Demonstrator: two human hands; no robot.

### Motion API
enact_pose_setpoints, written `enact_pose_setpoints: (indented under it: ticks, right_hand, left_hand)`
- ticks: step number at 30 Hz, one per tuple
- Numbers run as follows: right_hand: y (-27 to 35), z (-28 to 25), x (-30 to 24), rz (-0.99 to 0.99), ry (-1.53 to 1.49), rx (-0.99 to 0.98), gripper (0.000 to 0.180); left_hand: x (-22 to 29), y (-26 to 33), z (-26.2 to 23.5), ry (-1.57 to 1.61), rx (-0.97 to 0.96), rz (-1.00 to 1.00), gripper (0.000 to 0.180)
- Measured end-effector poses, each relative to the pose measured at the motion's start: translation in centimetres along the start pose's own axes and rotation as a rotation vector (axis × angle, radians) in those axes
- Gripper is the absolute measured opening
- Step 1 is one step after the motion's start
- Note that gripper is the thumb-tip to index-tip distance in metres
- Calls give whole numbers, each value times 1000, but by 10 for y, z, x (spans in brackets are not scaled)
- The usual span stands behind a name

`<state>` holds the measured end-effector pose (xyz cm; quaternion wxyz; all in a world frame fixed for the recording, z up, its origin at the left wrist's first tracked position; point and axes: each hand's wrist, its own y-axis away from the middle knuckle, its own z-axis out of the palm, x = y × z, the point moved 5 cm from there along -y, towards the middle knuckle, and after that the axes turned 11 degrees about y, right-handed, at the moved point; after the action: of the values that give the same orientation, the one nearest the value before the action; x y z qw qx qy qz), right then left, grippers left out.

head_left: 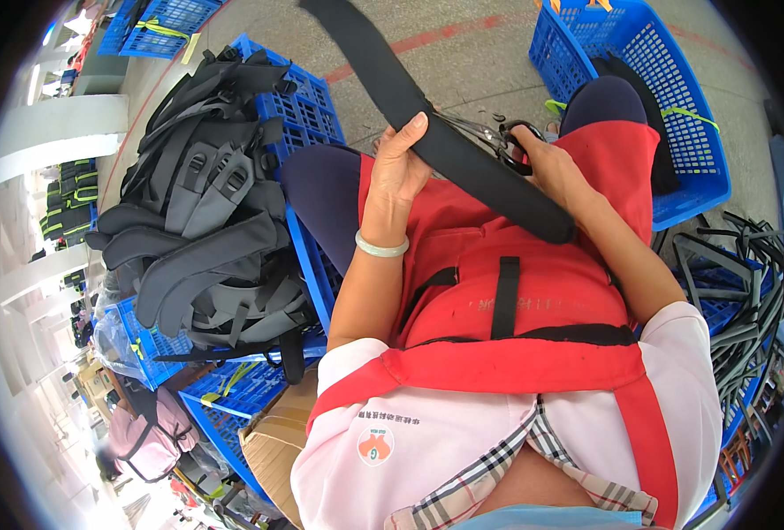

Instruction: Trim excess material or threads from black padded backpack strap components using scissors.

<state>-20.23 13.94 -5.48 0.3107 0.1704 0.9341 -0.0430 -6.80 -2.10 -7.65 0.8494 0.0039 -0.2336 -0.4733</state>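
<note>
A long black padded strap (498, 181) stretches diagonally over my lap, above the red apron (463, 252). My left hand (399, 163) pinches it near the middle, thumb on top. In my right hand (555, 172) is a pair of scissors (476, 131), with fingers around the handles. The blades lie along the strap's far edge and point toward my left hand; their tips are partly hidden by the strap. Beside my left arm, many black and grey padded shoulder straps (202, 256) with buckles are heaped on a blue plastic crate (308, 265).
A blue crate (706, 172) holding dark pieces stands beyond my right knee. Black and grey strips (737, 291) are piled at my right. A cardboard box (277, 433) and another blue crate (224, 397) sit behind my left elbow. A person in pink (149, 433) is further back left.
</note>
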Motion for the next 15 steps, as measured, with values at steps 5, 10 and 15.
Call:
enact_pose_setpoints:
  ticks: [5,10,15]
  right_hand:
    - [-8,6,11,71,75,-70,43]
    - [-9,9,12,105,57,-137,36]
    - [-12,10,19,156,-176,-34,36]
  left_hand:
    - [-1,4,4,-20,46,38,21]
    - [-1,3,0,-20,45,38,20]
    - [2,3,5,-1,16,34,20]
